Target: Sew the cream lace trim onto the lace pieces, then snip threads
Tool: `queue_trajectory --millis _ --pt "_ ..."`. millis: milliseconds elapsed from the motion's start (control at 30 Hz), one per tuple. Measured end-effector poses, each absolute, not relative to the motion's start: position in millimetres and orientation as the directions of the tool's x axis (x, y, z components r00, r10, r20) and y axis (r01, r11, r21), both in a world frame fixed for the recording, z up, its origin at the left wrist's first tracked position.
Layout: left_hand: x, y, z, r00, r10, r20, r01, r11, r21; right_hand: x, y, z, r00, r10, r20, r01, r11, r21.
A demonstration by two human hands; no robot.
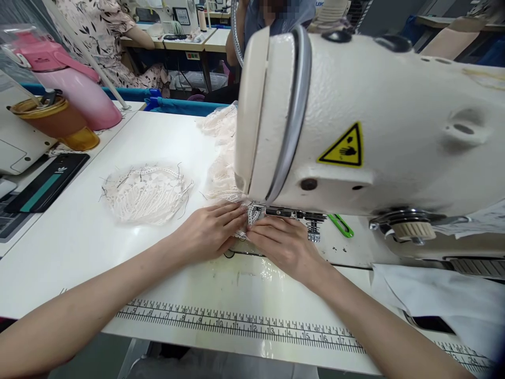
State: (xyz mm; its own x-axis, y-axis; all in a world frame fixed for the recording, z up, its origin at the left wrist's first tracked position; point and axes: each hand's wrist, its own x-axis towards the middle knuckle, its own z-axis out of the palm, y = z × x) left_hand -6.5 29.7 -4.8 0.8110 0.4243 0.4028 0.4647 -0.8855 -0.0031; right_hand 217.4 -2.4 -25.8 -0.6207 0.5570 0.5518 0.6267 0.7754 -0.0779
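Observation:
Pale cream lace (253, 214) lies under the head of a white sewing machine (355, 116). My left hand (215, 229) is on its left side, fingers together and closed on the lace edge, thumb tucked low. From the right, my right hand (286, 245) closes on the same lace with bent fingers, close to the presser foot area. The needle itself is hidden behind the machine head and my fingers. More of the lace (223, 163) is bunched behind, running up along the left of the machine.
A separate lace piece (148, 193) with loose dark threads lies left. Beyond it are a pink bottle (71, 84), an amber cup (59, 118) and a black phone-like case (47, 181). Green thread snips (341, 225) and white cloth (442, 300) lie right. Other people sit behind.

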Motion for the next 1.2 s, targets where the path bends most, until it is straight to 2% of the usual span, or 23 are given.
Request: queue_trajectory --millis 333,700,900,1200 --pt "-0.6 22.6 -8.7 0.787 0.469 0.401 0.519 -0.855 -0.02 221.6 -0.5 -19.6 -0.619 0.621 0.48 0.653 0.747 -0.124" --pt "5.2 17.9 -9.6 0.771 0.476 0.423 0.553 -0.83 -0.074 230.9 4.3 -19.1 -0.597 0.642 0.482 0.606 0.754 -0.253" --pt "7.0 16.1 -10.0 0.782 0.477 0.402 0.556 -0.825 -0.103 233.7 7.4 -16.8 -0.516 0.624 0.587 0.663 0.725 -0.186" --pt "7.6 16.3 -7.3 0.815 0.426 0.392 0.522 -0.834 -0.178 243.1 11.4 -28.0 -0.532 0.601 0.597 0.683 0.721 -0.117"
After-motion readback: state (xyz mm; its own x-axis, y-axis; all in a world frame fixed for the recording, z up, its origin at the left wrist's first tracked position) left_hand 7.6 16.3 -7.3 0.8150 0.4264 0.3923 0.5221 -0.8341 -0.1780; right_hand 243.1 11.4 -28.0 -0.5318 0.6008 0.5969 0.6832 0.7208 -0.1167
